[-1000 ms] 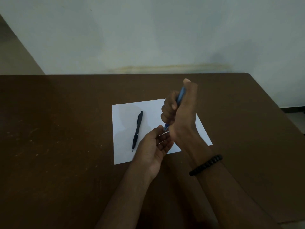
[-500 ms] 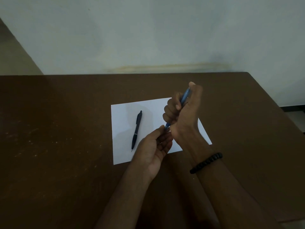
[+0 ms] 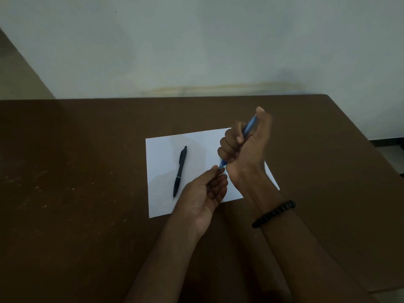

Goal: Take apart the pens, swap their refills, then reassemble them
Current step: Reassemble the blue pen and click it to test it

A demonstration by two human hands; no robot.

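Note:
A blue pen [image 3: 249, 126] is held tilted above the white paper sheet [image 3: 164, 162], its lower tip end pointing down-left. My right hand [image 3: 244, 145] is wrapped in a fist around its barrel, thumb on the top end. My left hand [image 3: 205, 191] sits just below, with thumb and fingertips pinching the blue pen's tip end. A black pen [image 3: 179, 172] lies whole on the left half of the sheet, tip toward me, apart from both hands.
The sheet lies on a brown table [image 3: 76, 193] whose far edge meets a pale wall [image 3: 196, 40]. The table's right edge runs down at the right. A black bead bracelet [image 3: 273, 214] is on my right wrist.
Both hands stay on the blue pen and have drifted only slightly. The pen's tilt has shifted a little. The black pen has not moved.

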